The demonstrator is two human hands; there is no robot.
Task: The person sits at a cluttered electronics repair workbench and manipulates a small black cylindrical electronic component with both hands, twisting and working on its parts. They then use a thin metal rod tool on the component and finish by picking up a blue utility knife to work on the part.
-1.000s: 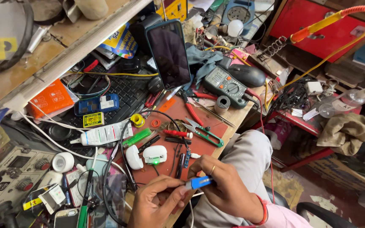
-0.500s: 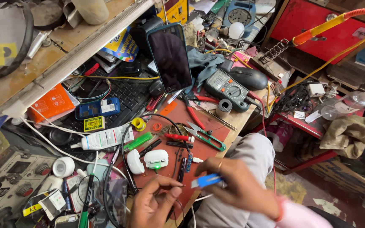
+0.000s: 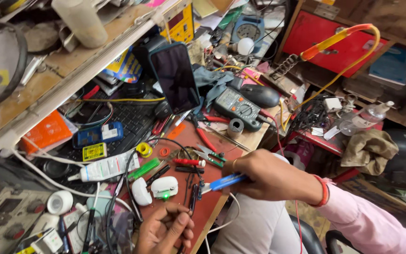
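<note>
Two bare hands are seen over a cluttered counter [image 3: 214, 211] covered by a reddish mat. The right hand [image 3: 264, 176] is held just right of the mat's near edge, its fingers clamped on a blue-handled tool [image 3: 224, 182] whose pale tip is pointed left toward a white earbud case [image 3: 164, 187]. The left hand [image 3: 165, 230] is placed below that case, at the counter's near edge, with its fingers [image 3: 180, 225] pinched together on a thin dark wire [image 3: 192, 200] that is run upward across the mat.

The white earbud case is laid open on the mat, a green light being shown on its front, and its detached white lid [image 3: 139, 192] is set just left of it. Above the case, a red-handled screwdriver [image 3: 189, 162] and a green marker [image 3: 144, 168] are laid on the mat. Further above, a dark smartphone [image 3: 175, 77] is propped upright against the shelf, and a grey multimeter [image 3: 238, 107] is placed to the upper right of the case, with a black mouse [image 3: 259, 95] just beyond it. A white glue tube [image 3: 106, 168] is found left of the case, beside a black keyboard [image 3: 132, 122]. A red bangle is worn on the right wrist, above a pink sleeve
</note>
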